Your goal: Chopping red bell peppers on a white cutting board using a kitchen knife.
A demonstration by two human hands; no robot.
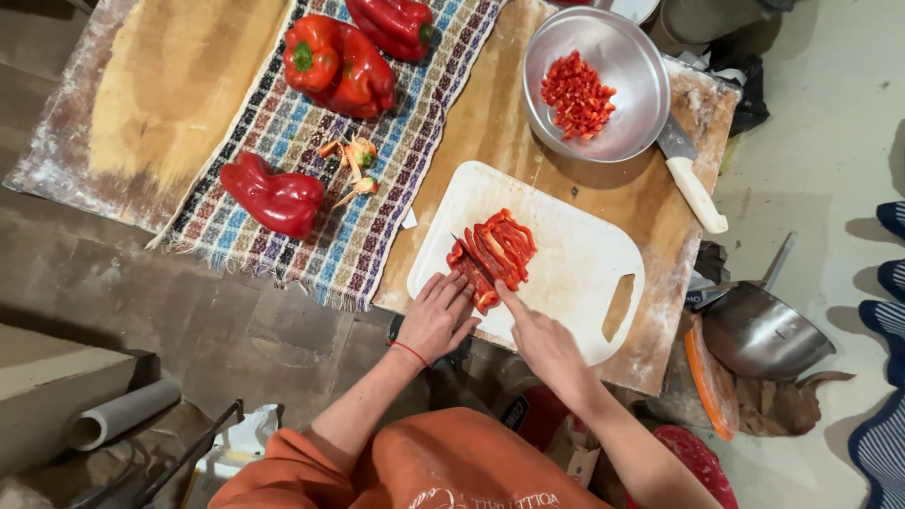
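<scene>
Slicing red pepper strips (495,253) on white cutting board (566,269).
Left hand (436,316) flat, fingers pressing the strips; right hand (542,341) grips knife (479,267), blade between both hands.

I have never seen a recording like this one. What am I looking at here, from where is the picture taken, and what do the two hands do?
There is no machine here: a person works with two bare hands. The one picture comes from a camera worn on the person's head, looking straight down.

On the wooden table lies a white cutting board with red pepper strips. The left hand presses on the strips at the near end. The right hand holds a knife, mostly hidden, its blade across the strips.

Behind the board stands a metal bowl of diced pepper, with a white-handled knife beside it. On a woven cloth to the left lie whole red peppers and cut-off stems.
</scene>
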